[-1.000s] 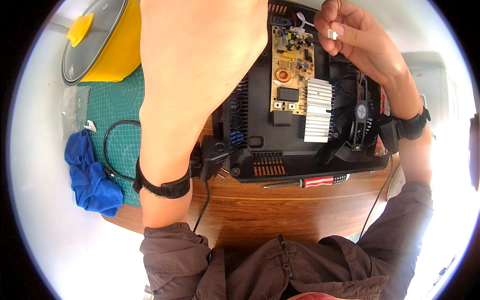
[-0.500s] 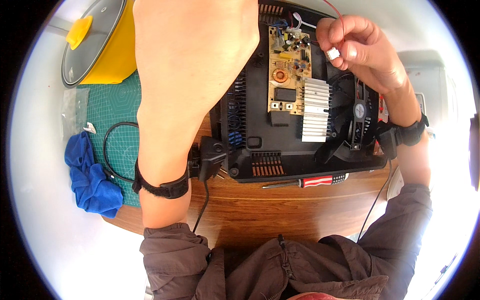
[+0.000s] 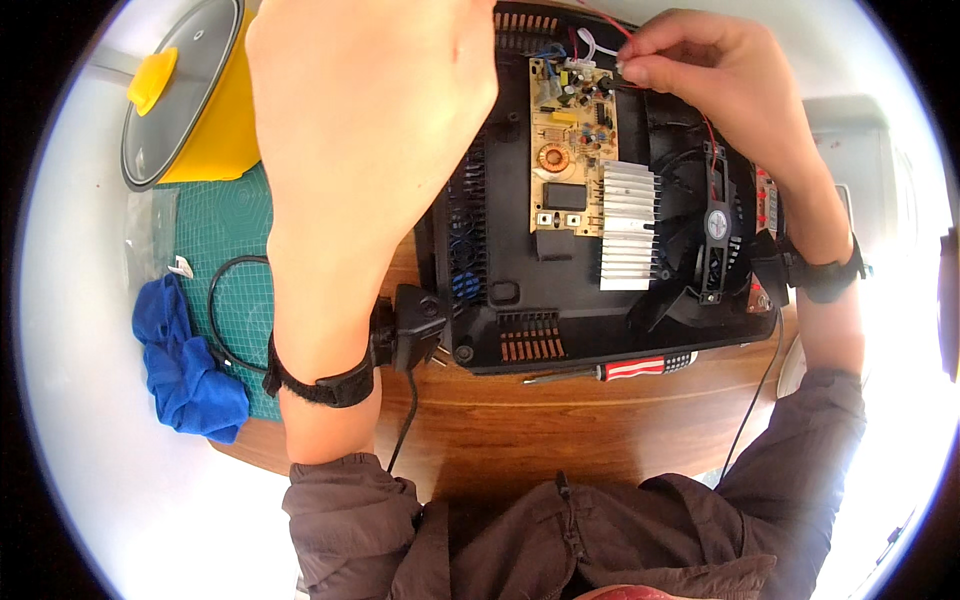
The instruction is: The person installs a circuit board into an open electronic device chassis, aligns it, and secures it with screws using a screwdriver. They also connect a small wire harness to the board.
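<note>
Between thumb and forefinger, my right hand (image 3: 715,75) pinches a small white wire connector (image 3: 622,68), mostly covered by the fingertips. A thin red wire (image 3: 606,20) runs from it toward the top edge. Close by lies the far end of a tan circuit board (image 3: 547,206), with a copper coil (image 3: 553,158) and a finned silver heat sink (image 3: 628,225). The board sits in an open black appliance housing (image 3: 580,325) with a fan (image 3: 717,225) on its right. My left hand (image 3: 375,95) reaches over the housing's left side; its fingers are out of sight.
A yellow pot (image 3: 215,110) with a glass lid stands at far left by a green cutting mat (image 3: 215,225). A blue cloth (image 3: 185,365) and a black cable (image 3: 212,305) lie there. A red-and-white-handled screwdriver (image 3: 632,368) rests along the housing's near edge.
My right hand has moved left and slightly up, bringing the white connector closer to the board's far end. The housing has shifted slightly nearer me, and my left hand slightly left.
</note>
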